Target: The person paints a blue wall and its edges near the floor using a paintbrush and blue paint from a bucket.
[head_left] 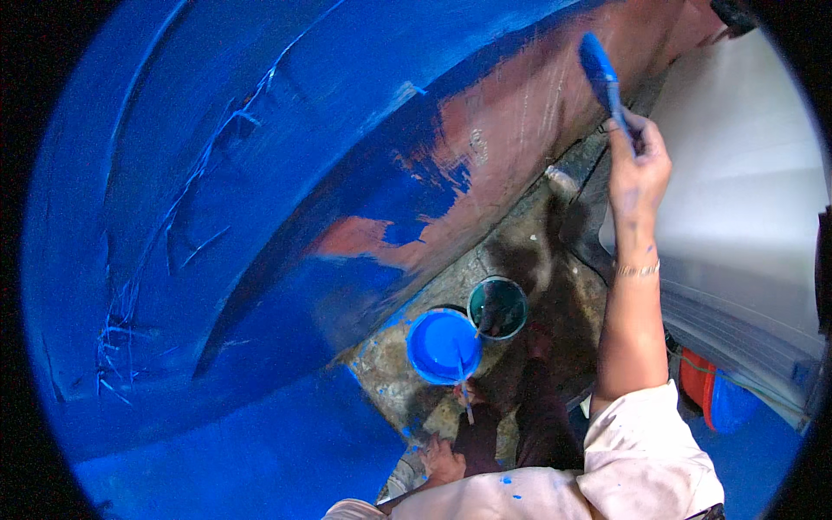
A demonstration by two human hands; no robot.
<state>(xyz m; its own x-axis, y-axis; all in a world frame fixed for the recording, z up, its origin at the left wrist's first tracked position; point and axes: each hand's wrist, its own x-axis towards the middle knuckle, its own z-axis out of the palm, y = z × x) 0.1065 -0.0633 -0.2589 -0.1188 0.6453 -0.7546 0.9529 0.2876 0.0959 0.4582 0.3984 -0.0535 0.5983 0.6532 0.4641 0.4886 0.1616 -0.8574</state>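
My right hand [640, 165] is raised at the upper right, closed around the handle of a paintbrush [598, 65]. Blue paint coats its bristles, which point up and away beside a large curved, hull-like surface [520, 121]. Much of that surface is blue, with a bare reddish-brown band and ragged paint edges. Low down, my left hand [442, 459] lies by my leg with its fingers apart, holding nothing I can see. Just beyond it stands a bucket [410, 348] of bright blue paint, a thin stick [469, 403] leaning over its near rim.
A dark green bucket [523, 299] touches the paint bucket on its far right. Stained ground [381, 373] runs beneath both. A pale, smooth panel [737, 173] rises close to my right arm. Red [696, 380] and blue [732, 403] objects sit below it.
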